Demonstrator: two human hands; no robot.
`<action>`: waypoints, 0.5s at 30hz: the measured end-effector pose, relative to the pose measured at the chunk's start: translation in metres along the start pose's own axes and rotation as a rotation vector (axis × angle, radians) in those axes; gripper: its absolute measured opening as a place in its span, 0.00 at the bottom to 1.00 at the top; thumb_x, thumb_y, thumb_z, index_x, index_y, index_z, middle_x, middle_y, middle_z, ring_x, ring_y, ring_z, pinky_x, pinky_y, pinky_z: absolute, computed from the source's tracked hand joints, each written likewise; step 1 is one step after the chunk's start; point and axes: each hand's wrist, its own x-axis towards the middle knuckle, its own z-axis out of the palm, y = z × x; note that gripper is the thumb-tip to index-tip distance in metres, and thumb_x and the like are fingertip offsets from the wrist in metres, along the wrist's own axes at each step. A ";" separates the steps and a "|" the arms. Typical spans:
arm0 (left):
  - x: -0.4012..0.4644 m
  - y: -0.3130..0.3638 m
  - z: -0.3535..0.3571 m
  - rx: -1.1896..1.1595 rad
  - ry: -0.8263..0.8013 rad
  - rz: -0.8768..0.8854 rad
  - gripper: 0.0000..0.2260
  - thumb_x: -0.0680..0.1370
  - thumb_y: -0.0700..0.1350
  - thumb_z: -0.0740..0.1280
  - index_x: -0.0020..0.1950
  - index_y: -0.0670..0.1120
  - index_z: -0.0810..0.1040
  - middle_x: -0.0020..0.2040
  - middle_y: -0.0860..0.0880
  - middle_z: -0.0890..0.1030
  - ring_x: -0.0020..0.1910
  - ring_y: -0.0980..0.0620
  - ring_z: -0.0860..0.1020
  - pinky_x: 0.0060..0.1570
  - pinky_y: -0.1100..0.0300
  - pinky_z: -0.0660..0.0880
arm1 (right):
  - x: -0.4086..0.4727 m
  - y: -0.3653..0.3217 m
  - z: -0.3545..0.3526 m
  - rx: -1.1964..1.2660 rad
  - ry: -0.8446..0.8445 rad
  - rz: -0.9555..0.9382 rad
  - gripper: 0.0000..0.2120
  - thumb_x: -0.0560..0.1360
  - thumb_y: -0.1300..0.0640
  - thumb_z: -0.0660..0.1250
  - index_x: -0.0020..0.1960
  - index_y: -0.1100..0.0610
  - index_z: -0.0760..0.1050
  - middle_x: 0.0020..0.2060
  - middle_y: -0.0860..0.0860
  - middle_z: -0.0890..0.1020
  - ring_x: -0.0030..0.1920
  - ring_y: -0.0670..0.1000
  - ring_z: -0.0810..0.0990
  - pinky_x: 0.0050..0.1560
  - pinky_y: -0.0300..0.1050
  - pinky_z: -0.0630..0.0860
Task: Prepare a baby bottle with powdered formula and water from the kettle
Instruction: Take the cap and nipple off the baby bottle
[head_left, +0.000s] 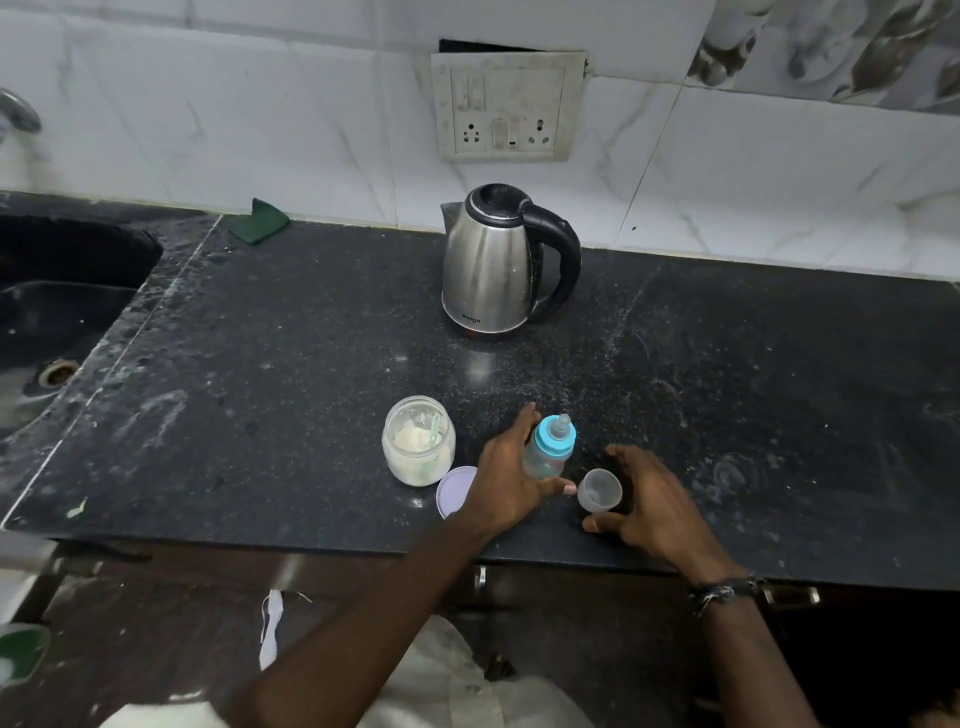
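A black speckled stone tabletop (260, 374), dusted with pale smears, runs along a wall of white marbled tiles (234, 119) with a grubby socket plate (506, 106) set in it. At the left a dark sink (57, 312) is sunk into the surface, and a green cloth (262, 221) lies against the wall. A steel kettle (491, 265) with a black lid and handle stands at the back, well apart from the rest. Near the front edge the left hand (511, 478) holds the baby bottle (548, 447), clear-bodied with a blue collar and teat, tilted slightly. Left of it stands an open jar of white powder (418, 441) with a green scoop inside; its lilac lid (454, 491) lies just beside. The right hand (649, 501), fingers spread wide, cups around the clear bottle cap (599, 489); whether it touches the cap I cannot tell
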 end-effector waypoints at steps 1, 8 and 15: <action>-0.003 -0.002 0.000 -0.014 0.018 0.006 0.50 0.64 0.49 0.83 0.80 0.42 0.60 0.74 0.47 0.73 0.73 0.51 0.71 0.73 0.55 0.68 | 0.001 -0.002 -0.003 -0.005 0.011 -0.014 0.48 0.59 0.39 0.80 0.73 0.49 0.64 0.69 0.51 0.72 0.65 0.52 0.75 0.61 0.49 0.75; -0.008 -0.013 0.002 -0.091 0.074 -0.040 0.47 0.64 0.49 0.82 0.78 0.42 0.64 0.72 0.46 0.75 0.71 0.53 0.73 0.71 0.54 0.71 | 0.015 -0.049 -0.024 0.075 0.315 -0.175 0.29 0.70 0.33 0.67 0.62 0.52 0.75 0.52 0.49 0.81 0.49 0.47 0.80 0.47 0.49 0.80; 0.002 -0.011 0.006 -0.156 0.079 -0.052 0.27 0.63 0.53 0.81 0.59 0.50 0.80 0.51 0.53 0.86 0.51 0.54 0.84 0.53 0.47 0.80 | 0.036 -0.098 -0.018 -0.344 0.240 -0.085 0.28 0.71 0.29 0.63 0.44 0.55 0.75 0.44 0.55 0.81 0.45 0.57 0.81 0.41 0.48 0.74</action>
